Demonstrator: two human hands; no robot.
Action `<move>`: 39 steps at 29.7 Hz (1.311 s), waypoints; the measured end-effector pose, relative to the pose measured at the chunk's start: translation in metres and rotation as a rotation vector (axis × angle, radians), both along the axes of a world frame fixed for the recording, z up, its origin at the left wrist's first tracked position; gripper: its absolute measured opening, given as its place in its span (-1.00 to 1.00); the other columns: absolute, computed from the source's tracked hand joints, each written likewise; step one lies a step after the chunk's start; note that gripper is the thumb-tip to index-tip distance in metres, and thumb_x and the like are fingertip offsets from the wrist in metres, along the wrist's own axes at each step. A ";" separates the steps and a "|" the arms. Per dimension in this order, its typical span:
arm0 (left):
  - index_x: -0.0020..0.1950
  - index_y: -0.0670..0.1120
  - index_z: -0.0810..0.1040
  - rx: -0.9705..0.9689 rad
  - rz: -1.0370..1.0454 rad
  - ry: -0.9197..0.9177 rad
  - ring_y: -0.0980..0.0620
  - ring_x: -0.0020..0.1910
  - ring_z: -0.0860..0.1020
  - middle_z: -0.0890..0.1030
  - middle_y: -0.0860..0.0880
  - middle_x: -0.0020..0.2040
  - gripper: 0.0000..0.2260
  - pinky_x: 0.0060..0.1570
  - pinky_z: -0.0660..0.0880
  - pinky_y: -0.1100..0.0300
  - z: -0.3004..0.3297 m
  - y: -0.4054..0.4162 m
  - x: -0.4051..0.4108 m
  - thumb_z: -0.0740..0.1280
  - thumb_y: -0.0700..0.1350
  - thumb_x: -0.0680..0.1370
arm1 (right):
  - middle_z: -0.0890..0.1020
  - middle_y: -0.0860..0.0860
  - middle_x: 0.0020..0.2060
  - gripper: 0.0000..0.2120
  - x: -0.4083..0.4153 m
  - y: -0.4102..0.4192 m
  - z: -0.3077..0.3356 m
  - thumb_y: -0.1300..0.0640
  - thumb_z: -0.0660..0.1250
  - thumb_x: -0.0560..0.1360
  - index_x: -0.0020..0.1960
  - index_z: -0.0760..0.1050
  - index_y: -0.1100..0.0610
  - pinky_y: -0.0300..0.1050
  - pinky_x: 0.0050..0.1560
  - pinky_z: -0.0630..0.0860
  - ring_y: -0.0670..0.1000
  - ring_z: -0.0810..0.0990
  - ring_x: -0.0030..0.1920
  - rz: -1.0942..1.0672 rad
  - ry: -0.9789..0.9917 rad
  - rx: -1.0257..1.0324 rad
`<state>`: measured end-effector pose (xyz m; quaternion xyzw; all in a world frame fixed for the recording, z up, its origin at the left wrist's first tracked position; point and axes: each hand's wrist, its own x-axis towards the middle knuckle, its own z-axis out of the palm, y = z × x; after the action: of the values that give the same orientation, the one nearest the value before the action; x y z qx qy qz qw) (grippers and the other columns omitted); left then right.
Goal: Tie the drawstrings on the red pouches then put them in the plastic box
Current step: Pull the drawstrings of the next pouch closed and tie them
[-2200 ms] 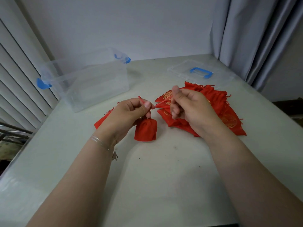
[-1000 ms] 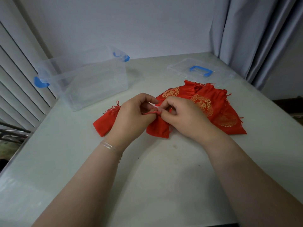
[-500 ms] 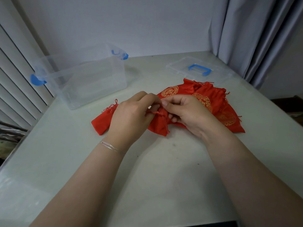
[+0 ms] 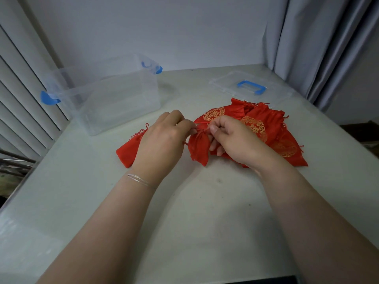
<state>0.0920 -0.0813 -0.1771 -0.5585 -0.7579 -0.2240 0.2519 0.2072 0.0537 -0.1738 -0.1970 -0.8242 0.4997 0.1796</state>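
Here a pale table (image 4: 205,222) carries a clear plastic box (image 4: 114,99) at far left, its lid (image 4: 246,89) lying far right. Just before the lid sits a heap of red pouches (image 4: 266,128). One tied pouch (image 4: 131,150) lies apart behind the left wrist. Centre, the left hand (image 4: 162,144) and right hand (image 4: 235,140) each pinch the drawstring at the neck of a small pouch (image 4: 199,146), whose bottom touches the table.
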 end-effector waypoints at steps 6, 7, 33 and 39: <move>-0.13 -0.14 0.53 -0.106 0.089 -0.092 -0.10 -0.19 0.47 0.51 -0.07 -0.17 -0.85 -0.30 0.32 0.12 0.006 -0.007 -0.009 0.29 -0.38 0.48 | 0.56 -0.07 -0.28 -0.79 0.005 0.004 -0.002 0.14 0.08 0.62 -0.16 0.33 -0.06 -0.04 -0.22 0.54 -0.10 0.56 -0.32 0.146 -0.143 0.266; -0.11 -0.13 0.52 -0.135 0.104 -0.138 -0.06 -0.18 0.45 0.50 -0.04 -0.15 -0.83 -0.26 0.30 0.13 0.007 -0.008 -0.009 0.25 -0.38 0.48 | 0.55 -0.05 -0.27 -0.79 0.005 0.004 -0.003 0.14 0.08 0.62 -0.17 0.32 -0.05 -0.02 -0.19 0.55 -0.08 0.55 -0.30 0.172 -0.190 0.267; -0.22 -0.12 0.59 0.180 -0.119 -1.244 0.10 -0.35 0.55 0.57 0.01 -0.38 -0.81 -0.14 0.53 0.25 0.017 -0.008 0.006 0.37 -0.03 0.51 | 0.47 -0.08 -0.30 -0.87 -0.003 -0.011 -0.011 0.02 0.10 0.62 -0.08 0.32 0.02 0.05 -0.11 0.56 -0.06 0.51 -0.30 0.224 -0.228 0.377; -0.12 -0.11 0.64 0.091 -0.121 -1.212 0.14 -0.27 0.62 0.68 -0.03 -0.25 -0.92 -0.16 0.54 0.37 0.021 -0.011 0.007 0.40 -0.27 0.50 | 0.48 -0.03 -0.27 -0.89 -0.001 -0.012 -0.006 0.06 0.10 0.62 -0.08 0.30 -0.02 -0.02 -0.20 0.51 -0.04 0.54 -0.31 0.213 -0.142 0.180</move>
<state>0.0986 -0.0921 -0.1558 -0.3625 -0.7229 -0.5479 -0.2139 0.2062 0.0416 -0.1799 -0.1265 -0.8925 0.4247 0.0839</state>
